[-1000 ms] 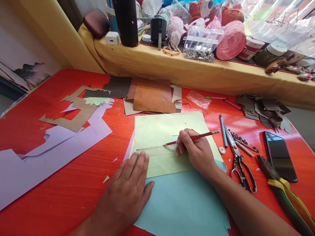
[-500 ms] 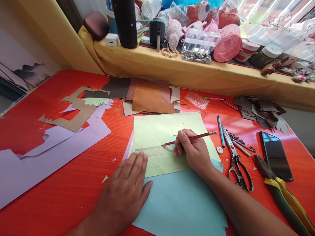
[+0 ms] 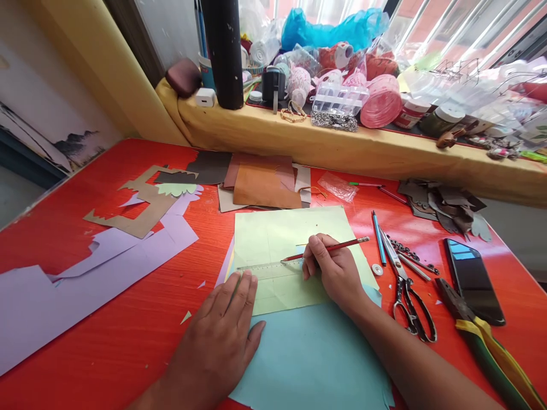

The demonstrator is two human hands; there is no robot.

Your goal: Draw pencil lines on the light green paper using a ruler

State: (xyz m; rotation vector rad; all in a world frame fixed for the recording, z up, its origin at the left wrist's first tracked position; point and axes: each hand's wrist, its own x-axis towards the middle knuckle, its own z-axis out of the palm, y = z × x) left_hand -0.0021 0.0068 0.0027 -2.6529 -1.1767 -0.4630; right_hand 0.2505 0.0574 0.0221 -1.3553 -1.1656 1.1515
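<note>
A light green sheet of paper [image 3: 294, 226] with faint ruled lines lies partly over a blue sheet [image 3: 316, 359]. Across the green sheet runs a clear ruler [image 3: 260, 268]. My left hand [image 3: 222, 322] lies flat, its fingertips at the ruler's left part and the paper's lower left edge, thumb apart. A dark red pencil [image 3: 346, 244] is pinched in my right hand [image 3: 331, 267], its tip at the upper edge of the ruler. The right hand covers the ruler's right part.
To the right lie a blue pen [image 3: 379, 239], scissors [image 3: 401, 285], a phone [image 3: 474, 282] and pliers [image 3: 478, 330]. Purple paper offcuts [image 3: 106, 290] spread at left. Leather pieces [image 3: 267, 185] lie behind the green sheet, below a crowded window ledge [image 3: 256, 122].
The camera view has tilted up a little, so the ledge shows more. Both hands, the ruler and the pencil keep nearly the same places on the paper.
</note>
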